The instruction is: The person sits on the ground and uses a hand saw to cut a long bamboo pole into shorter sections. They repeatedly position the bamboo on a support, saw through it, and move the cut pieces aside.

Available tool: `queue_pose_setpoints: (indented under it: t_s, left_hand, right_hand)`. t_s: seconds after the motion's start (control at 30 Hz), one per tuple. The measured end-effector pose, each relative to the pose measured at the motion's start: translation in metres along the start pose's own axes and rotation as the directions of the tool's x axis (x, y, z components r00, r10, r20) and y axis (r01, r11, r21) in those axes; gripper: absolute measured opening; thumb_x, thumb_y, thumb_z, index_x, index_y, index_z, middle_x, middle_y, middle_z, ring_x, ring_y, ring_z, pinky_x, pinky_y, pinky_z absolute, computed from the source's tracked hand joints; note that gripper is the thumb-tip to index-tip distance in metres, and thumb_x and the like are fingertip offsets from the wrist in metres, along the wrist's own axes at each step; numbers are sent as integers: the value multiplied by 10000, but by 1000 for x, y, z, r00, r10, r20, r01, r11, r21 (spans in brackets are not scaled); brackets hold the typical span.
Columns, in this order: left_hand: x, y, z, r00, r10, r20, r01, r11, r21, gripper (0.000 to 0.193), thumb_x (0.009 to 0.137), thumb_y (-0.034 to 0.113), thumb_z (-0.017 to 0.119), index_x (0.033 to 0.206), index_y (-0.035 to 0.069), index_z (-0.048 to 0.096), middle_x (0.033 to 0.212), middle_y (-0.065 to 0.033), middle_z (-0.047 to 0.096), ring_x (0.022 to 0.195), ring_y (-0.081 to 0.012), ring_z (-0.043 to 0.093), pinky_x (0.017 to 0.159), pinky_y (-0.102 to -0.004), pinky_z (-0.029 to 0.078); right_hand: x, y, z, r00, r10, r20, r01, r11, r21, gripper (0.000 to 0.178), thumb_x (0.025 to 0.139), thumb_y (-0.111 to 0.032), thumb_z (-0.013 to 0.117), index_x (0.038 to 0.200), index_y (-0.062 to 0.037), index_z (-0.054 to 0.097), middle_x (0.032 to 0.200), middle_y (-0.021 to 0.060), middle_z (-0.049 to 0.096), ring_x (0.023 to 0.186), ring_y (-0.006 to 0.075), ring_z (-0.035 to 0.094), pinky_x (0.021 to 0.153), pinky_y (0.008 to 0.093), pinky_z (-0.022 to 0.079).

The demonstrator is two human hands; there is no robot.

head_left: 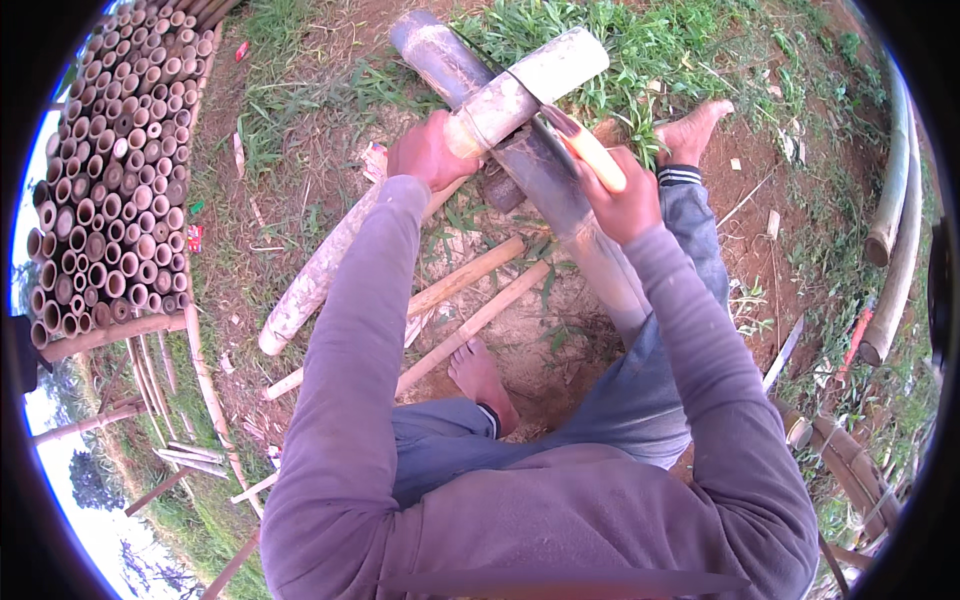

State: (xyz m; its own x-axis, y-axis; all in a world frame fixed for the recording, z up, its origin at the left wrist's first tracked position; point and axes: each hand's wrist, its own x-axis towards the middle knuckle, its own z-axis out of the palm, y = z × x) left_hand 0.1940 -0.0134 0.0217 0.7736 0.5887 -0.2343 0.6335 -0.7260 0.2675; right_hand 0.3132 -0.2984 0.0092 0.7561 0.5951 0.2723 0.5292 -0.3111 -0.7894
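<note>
A pale bamboo pole [560, 68] lies across a thick grey-brown log [530, 165] that slants down toward my legs. My left hand [432, 152] is closed around the pale pole, left of where the two cross. The pole appears to continue to the lower left, partly hidden by my left arm. My right hand [622, 197] grips the light wooden handle of a saw [590, 152]. Its thin dark, curved blade crosses the pale pole close to the log. The blade's teeth cannot be made out.
Two thin peeled sticks [475, 325] lie on the soil between my bare feet. A large stack of cut bamboo tubes [120, 180] stands at the left. Long poles [895, 220] and a blade-like metal strip [785, 352] lie at the right. Grass [650, 40] grows beyond the log.
</note>
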Motion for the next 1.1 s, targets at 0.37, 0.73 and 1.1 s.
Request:
queue_pose_setpoints:
  t_s: [0.37, 0.73, 1.1]
  left_hand:
    - [0, -12, 2, 999, -35, 6, 35, 999, -39, 833, 652, 491, 923, 1350, 129, 648, 1232, -201, 772, 1138, -408, 740, 1002, -482, 571]
    - [41, -65, 16, 970, 141, 197, -42, 899, -436, 836, 639, 355, 991, 1358, 59, 685, 1237, -118, 781, 1161, -279, 734, 1060, -385, 532]
    - [44, -51, 11, 917, 211, 337, 40, 795, -605, 800, 681, 273, 986, 1365, 15, 662, 1276, -117, 758, 1184, -241, 704, 1102, -369, 502]
  right_hand:
    - [-147, 13, -78, 997, -75, 0, 75, 997, -20, 321, 916, -140, 847, 1152, 8, 687, 951, 183, 755, 824, 380, 785, 707, 448, 622]
    - [-78, -1, -31, 1000, 21, -13, -18, 985, 170, 280, 934, -171, 827, 1128, -4, 714, 892, 167, 747, 770, 341, 764, 707, 418, 595]
    - [-34, -6, -15, 995, 100, 13, -101, 987, 128, 297, 940, -268, 840, 1042, -32, 690, 812, 194, 726, 747, 405, 746, 654, 465, 577]
